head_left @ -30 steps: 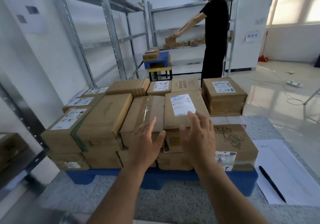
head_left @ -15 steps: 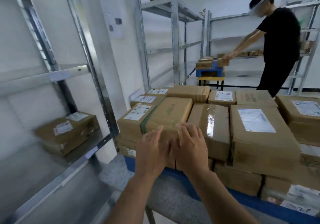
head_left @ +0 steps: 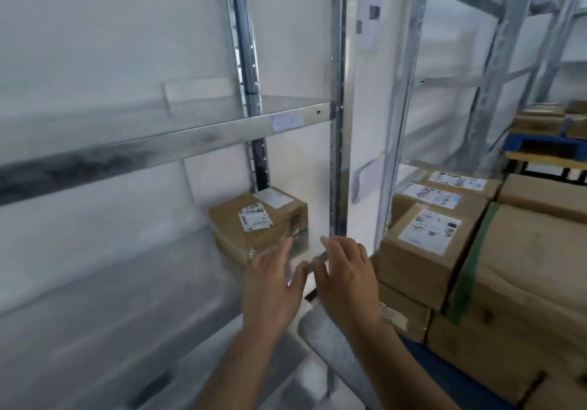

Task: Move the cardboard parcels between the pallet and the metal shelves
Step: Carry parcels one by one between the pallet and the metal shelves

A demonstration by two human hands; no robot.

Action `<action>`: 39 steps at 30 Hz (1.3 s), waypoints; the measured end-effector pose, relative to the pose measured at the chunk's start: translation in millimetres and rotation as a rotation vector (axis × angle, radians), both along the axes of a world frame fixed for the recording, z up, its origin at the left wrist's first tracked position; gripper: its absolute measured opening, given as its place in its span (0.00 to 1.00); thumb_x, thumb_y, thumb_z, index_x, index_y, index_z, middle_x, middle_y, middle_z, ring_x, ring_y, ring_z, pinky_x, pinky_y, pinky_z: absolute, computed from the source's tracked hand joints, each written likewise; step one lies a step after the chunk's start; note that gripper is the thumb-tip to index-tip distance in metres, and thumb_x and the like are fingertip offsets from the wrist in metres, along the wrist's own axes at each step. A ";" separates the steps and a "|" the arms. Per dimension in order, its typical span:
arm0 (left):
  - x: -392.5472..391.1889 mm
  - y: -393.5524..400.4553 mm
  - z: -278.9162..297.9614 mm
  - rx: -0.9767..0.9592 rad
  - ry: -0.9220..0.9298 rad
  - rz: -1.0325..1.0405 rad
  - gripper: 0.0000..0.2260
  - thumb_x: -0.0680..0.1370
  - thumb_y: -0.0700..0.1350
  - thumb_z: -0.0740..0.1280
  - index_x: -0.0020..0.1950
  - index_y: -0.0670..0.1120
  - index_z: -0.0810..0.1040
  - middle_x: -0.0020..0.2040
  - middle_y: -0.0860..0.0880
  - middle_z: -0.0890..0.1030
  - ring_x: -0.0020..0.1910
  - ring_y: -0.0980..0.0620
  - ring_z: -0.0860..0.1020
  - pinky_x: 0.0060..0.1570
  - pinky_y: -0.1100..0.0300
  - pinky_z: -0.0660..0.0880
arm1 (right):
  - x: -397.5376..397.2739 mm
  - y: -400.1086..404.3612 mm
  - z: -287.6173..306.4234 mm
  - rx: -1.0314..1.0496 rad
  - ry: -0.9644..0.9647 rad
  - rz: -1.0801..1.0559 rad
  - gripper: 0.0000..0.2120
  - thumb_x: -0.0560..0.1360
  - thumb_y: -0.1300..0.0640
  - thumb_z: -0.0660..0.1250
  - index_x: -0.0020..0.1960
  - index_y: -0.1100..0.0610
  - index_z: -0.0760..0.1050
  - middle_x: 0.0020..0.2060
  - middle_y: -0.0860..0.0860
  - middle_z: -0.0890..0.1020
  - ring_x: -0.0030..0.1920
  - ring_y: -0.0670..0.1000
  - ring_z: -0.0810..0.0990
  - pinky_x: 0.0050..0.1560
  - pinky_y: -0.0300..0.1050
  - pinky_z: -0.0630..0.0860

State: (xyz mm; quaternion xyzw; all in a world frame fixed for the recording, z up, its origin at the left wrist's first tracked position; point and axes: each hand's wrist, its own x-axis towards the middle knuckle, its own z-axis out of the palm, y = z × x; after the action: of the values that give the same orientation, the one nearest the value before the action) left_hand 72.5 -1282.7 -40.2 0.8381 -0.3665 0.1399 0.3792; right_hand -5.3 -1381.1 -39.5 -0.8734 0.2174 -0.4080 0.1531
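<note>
Both hands are stretched out in front of the person, side by side and a little apart, fingers spread and fairly straight, holding nothing. The left hand (head_left: 273, 285) reaches toward a lone cardboard parcel (head_left: 257, 223) that sits on the lower metal shelf (head_left: 133, 308), tucked at its right end, near the back upright and close to the front upright post (head_left: 339, 123); the fingertips are near the parcel's front corner, though the blur hides whether they touch it. The right hand (head_left: 347, 277) hovers just in front of that post, at the shelf's right front corner. An upper shelf (head_left: 158, 142) runs above. To the right, beside the rack, stacked parcels (head_left: 422, 250) carrying white labels sit on a blue pallet (head_left: 422, 355), one wrapped in a green band (head_left: 470, 266).
</note>
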 end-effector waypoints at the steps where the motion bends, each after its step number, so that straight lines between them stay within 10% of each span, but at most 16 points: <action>1: 13.4 6.0 -0.9 0.008 0.007 0.017 0.22 0.78 0.49 0.64 0.71 0.46 0.69 0.66 0.47 0.74 0.65 0.47 0.70 0.65 0.54 0.66 | 16.2 3.0 -1.8 0.012 0.007 0.014 0.10 0.73 0.59 0.68 0.54 0.58 0.78 0.49 0.53 0.81 0.48 0.53 0.79 0.47 0.42 0.73; 9: 116.0 48.9 -13.7 0.059 0.012 0.151 0.20 0.75 0.47 0.68 0.66 0.44 0.74 0.59 0.43 0.80 0.58 0.43 0.76 0.58 0.55 0.69 | 126.6 27.8 -6.3 0.053 0.067 0.104 0.28 0.72 0.42 0.52 0.54 0.61 0.78 0.49 0.58 0.81 0.49 0.58 0.78 0.45 0.51 0.77; 15: 155.9 61.1 -33.9 0.055 0.080 0.204 0.22 0.78 0.52 0.64 0.70 0.47 0.70 0.64 0.47 0.77 0.63 0.48 0.72 0.61 0.61 0.64 | 180.9 19.2 -26.9 0.100 0.172 0.084 0.16 0.76 0.60 0.62 0.63 0.61 0.74 0.56 0.60 0.78 0.57 0.58 0.73 0.53 0.50 0.72; 32: 227.6 0.9 -64.0 0.171 0.607 0.214 0.26 0.79 0.61 0.55 0.75 0.54 0.57 0.73 0.49 0.67 0.70 0.48 0.66 0.67 0.53 0.63 | 263.8 -65.7 -52.8 0.443 0.410 0.120 0.16 0.81 0.53 0.56 0.67 0.57 0.63 0.64 0.58 0.73 0.62 0.59 0.74 0.62 0.58 0.72; 39: 232.6 26.9 -60.2 0.026 0.609 0.510 0.16 0.79 0.57 0.58 0.63 0.50 0.71 0.60 0.49 0.77 0.51 0.52 0.73 0.50 0.57 0.69 | 262.0 -31.0 -59.5 0.461 0.532 0.248 0.13 0.79 0.53 0.58 0.58 0.58 0.74 0.55 0.56 0.78 0.52 0.55 0.78 0.53 0.47 0.75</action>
State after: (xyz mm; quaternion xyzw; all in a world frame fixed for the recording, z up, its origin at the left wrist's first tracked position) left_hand 305.1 -1255.9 -100.4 0.9101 -0.0192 -0.0301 0.4128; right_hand 256.7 -1412.2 -99.0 -0.9112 0.2281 -0.0855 0.3321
